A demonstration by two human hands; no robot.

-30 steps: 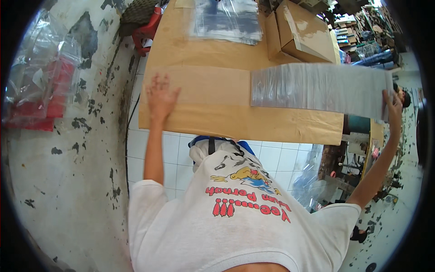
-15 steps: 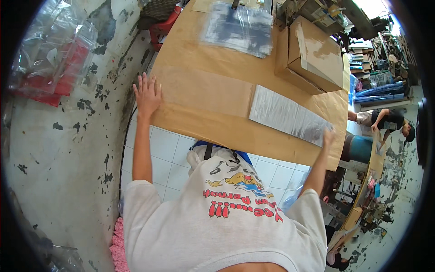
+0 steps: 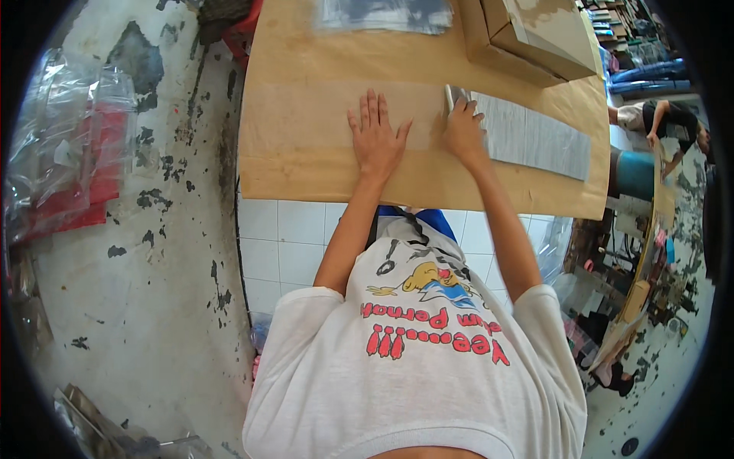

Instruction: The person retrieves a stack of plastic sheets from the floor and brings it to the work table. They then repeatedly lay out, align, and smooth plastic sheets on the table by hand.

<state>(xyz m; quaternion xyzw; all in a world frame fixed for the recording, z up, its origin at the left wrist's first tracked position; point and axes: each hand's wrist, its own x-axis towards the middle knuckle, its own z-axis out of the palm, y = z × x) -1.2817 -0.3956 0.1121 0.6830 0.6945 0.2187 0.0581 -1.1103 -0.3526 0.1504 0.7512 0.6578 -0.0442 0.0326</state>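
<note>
The left hand (image 3: 377,138) lies flat, fingers spread, on the brown paper-covered tabletop (image 3: 306,161). Just right, the right hand (image 3: 463,128) grips the near-left end of a long silvery plastic sheet (image 3: 531,138).

A table covered in brown kraft paper (image 3: 306,153) fills the upper middle of the view. Lying flat on it — a long silvery-grey plastic bag (image 3: 531,138), a clear plastic sheet (image 3: 306,115) to its left, two cardboard boxes (image 3: 527,38) at the far right, and clear bags (image 3: 386,14) at the far edge.
</note>
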